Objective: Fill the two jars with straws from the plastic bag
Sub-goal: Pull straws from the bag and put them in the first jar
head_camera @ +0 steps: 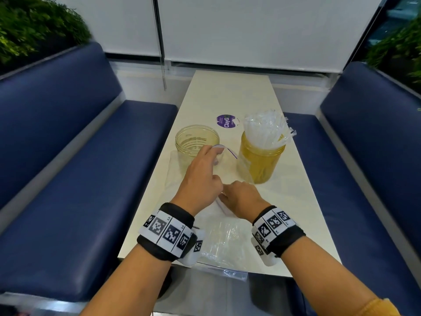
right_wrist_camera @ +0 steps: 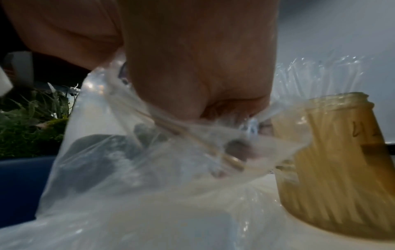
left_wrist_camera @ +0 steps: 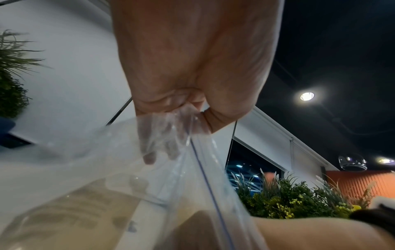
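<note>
Both hands pinch the plastic bag (head_camera: 218, 238) mouth. The left hand (head_camera: 200, 179) lifts its rim beside the empty jar (head_camera: 197, 142); the right hand (head_camera: 241, 198) grips nearer.

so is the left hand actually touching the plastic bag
Touching. The left wrist view shows the left hand pinching the plastic bag film beside its zip strip, with no gap between fingers and film.

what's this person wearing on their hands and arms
Both hands are bare: left hand, right hand. Each wrist carries a black band faced with white panels printed with black square tag patterns, and a white block hangs beneath each. A mustard-yellow sleeve edge shows on the right forearm.
</note>
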The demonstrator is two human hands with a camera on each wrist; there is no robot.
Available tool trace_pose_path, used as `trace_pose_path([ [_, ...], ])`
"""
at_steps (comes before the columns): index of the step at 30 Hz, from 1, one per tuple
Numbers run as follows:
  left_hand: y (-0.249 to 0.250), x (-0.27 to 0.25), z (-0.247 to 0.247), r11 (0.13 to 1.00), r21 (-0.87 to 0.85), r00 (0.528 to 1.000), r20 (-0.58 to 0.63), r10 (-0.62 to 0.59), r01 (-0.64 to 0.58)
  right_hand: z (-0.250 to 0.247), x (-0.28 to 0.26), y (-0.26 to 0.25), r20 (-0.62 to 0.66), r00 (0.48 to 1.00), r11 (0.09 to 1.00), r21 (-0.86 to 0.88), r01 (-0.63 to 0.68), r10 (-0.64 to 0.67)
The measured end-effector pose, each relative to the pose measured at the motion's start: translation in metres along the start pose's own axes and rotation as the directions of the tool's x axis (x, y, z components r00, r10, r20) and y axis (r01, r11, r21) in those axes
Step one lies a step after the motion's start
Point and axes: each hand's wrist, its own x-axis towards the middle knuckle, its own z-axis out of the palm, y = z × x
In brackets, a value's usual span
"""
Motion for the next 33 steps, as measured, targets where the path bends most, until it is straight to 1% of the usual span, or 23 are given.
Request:
trace_pose_path([
  [3,-0.003,0.001,-0.003,1.0,-0.007,1.0,-0.01,0.002,-0.002,-0.008,0.002,0.008,-0.085,0.996,0.998,0.055,0.037,-0.033],
  [5,-0.005,0.001,-0.003,1.0,-0.004,1.0,-0.024,0.01,-0.01,-0.017,0.004,0.013,-0.118,0.992,0.994,0.096,0.05,-0.038],
  [8,-0.006,0.0,-0.002,0.998,0.038,0.999,-0.026,0.047,-0.046,-0.038,0.006,0.015,-0.121,0.992,0.992,0.117,0.038,-0.024],
  [10,-0.007,0.0,-0.001,0.996,0.062,0.998,0.007,0.061,-0.061,-0.055,0.006,0.013,-0.113,0.994,0.992,0.123,0.03,-0.016],
  [12,-0.007,-0.001,0.0,0.991,0.125,0.998,0.05,0.043,-0.049,-0.075,0.001,0.012,-0.124,0.992,0.994,0.102,0.026,-0.013],
  [14,-0.006,-0.001,0.001,0.978,0.208,0.998,0.059,0.018,-0.03,-0.096,-0.008,0.009,-0.166,0.986,0.997,0.071,0.029,-0.017],
  [16,-0.007,0.0,0.004,0.968,0.251,1.0,0.021,0.022,-0.027,-0.117,-0.017,0.006,-0.246,0.969,0.999,0.032,0.039,-0.03],
  [18,-0.006,0.001,0.008,0.963,0.268,0.997,-0.068,0.037,-0.017,-0.135,-0.024,0.002,-0.316,0.947,0.998,-0.011,0.062,-0.062],
  [20,-0.005,0.005,0.011,0.969,0.246,0.986,-0.165,0.037,0.005,-0.149,-0.029,-0.003,-0.365,0.926,0.995,-0.045,0.087,-0.098],
  [22,-0.006,0.008,0.012,0.967,0.255,0.98,-0.196,0.042,0.01,-0.159,-0.03,-0.008,-0.413,0.904,0.993,-0.08,0.082,-0.108],
  [24,-0.008,0.01,0.013,0.956,0.292,0.977,-0.196,0.09,-0.03,-0.166,-0.032,-0.009,-0.49,0.867,0.994,-0.101,0.051,-0.094],
  [26,-0.01,0.011,0.013,0.951,0.307,0.974,-0.201,0.103,-0.037,-0.173,-0.034,-0.004,-0.597,0.802,0.999,-0.033,0.014,-0.031],
  [27,-0.01,0.012,0.013,0.955,0.296,0.973,-0.21,0.093,-0.027,-0.175,-0.035,-0.001,-0.643,0.766,0.999,0.035,0.018,0.008],
  [28,-0.011,0.013,0.013,0.96,0.279,0.972,-0.22,0.083,-0.019,-0.174,-0.033,0.001,-0.671,0.741,0.992,0.114,0.048,0.041],
  [29,-0.01,0.014,0.013,0.964,0.264,0.971,-0.227,0.08,-0.017,-0.171,-0.03,0.001,-0.67,0.74,0.974,0.201,0.104,0.059],
  [31,-0.008,0.016,0.013,0.972,0.23,0.967,-0.233,0.099,-0.044,-0.159,-0.021,-0.007,-0.61,0.792,0.9,0.366,0.239,0.038],
  [32,-0.007,0.017,0.014,0.978,0.199,0.967,-0.235,0.104,-0.056,-0.151,-0.016,-0.013,-0.574,0.819,0.867,0.415,0.275,0.016],
  [33,-0.007,0.018,0.014,0.986,0.16,0.968,-0.233,0.091,-0.054,-0.145,-0.011,-0.019,-0.553,0.833,0.85,0.436,0.295,-0.005],
])
